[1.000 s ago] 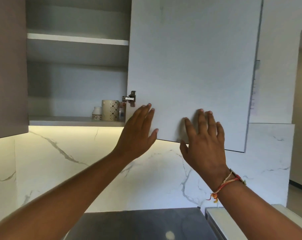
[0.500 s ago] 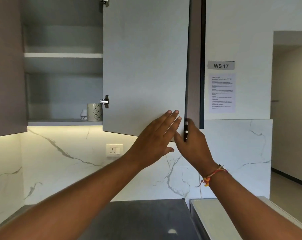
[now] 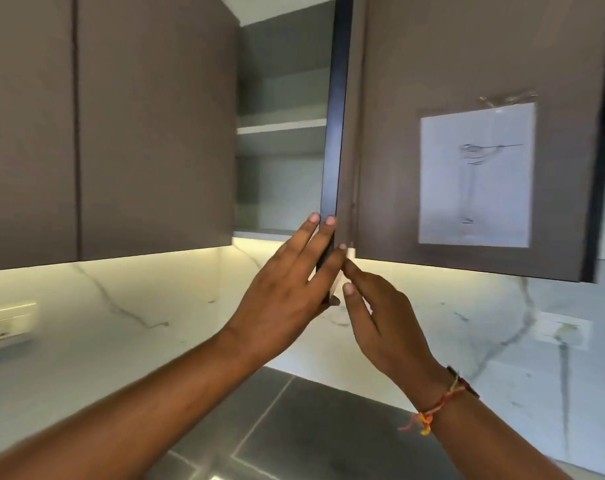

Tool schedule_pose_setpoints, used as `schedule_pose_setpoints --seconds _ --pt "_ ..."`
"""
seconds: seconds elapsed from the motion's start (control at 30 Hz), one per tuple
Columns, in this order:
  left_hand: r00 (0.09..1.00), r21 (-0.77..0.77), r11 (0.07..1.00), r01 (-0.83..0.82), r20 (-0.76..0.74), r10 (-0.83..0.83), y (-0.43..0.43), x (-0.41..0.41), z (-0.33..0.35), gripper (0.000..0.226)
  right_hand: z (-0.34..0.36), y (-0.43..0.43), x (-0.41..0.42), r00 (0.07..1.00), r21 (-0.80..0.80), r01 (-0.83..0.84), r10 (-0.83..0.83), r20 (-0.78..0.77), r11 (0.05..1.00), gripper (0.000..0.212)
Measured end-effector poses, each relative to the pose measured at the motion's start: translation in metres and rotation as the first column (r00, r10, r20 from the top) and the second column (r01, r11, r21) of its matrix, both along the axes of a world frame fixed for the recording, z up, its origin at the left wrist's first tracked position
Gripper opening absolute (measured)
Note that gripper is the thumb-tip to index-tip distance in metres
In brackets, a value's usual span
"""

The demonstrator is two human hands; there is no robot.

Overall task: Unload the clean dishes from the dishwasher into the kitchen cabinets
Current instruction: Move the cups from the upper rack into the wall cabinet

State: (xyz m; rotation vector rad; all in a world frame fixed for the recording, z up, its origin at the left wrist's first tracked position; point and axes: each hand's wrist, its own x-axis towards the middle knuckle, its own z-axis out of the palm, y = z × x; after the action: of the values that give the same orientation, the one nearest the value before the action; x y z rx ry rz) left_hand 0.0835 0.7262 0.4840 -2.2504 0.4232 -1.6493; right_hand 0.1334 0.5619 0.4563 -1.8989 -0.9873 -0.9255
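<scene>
The upper cabinet door (image 3: 432, 64) stands part-way shut, with its brown outer face and dark edge (image 3: 335, 133) turned toward me. My left hand (image 3: 283, 296) lies with straight fingers along the door's lower edge, on its inner side, and the thumb sits under the bottom corner. My right hand (image 3: 387, 323), which wears a thread bracelet, touches the outer face at that same corner with its fingertips. Through the gap I see the grey cabinet interior and its shelf (image 3: 280, 126). No dishes show in the gap.
A white sheet of paper (image 3: 474, 178) with a sketch is taped to the door's front. Shut brown cabinet doors (image 3: 121, 133) fill the left. Below are a lit marble backsplash (image 3: 155, 306) with a wall socket (image 3: 3, 327) and a dark countertop (image 3: 311, 427).
The door has swung from wide open toward shut, so its brown front now faces me. Both hands followed its lower edge. The cups on the shelf are now hidden.
</scene>
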Motion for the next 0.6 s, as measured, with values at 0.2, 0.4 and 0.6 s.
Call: schedule_pose_setpoints --seconds 0.2,0.4,0.6 --pt "0.988 -0.070 0.986 -0.154 0.011 0.155 0.100 -0.005 -0.005 0.075 0.004 0.091 0.043 0.963 -0.309 0.147 -0.064 0.262 0.940 0.064" --pt "0.959 -0.226 0.932 -0.284 -0.060 0.278 0.188 0.044 -0.007 0.091 0.020 0.162 0.117 0.901 -0.461 0.329 -0.127 0.415 0.824 0.065" --pt "0.909 -0.199 0.888 -0.415 -0.141 0.393 0.261 0.116 -0.001 0.073 0.025 0.211 0.185 0.841 -0.500 0.492 -0.242 0.483 0.713 0.073"
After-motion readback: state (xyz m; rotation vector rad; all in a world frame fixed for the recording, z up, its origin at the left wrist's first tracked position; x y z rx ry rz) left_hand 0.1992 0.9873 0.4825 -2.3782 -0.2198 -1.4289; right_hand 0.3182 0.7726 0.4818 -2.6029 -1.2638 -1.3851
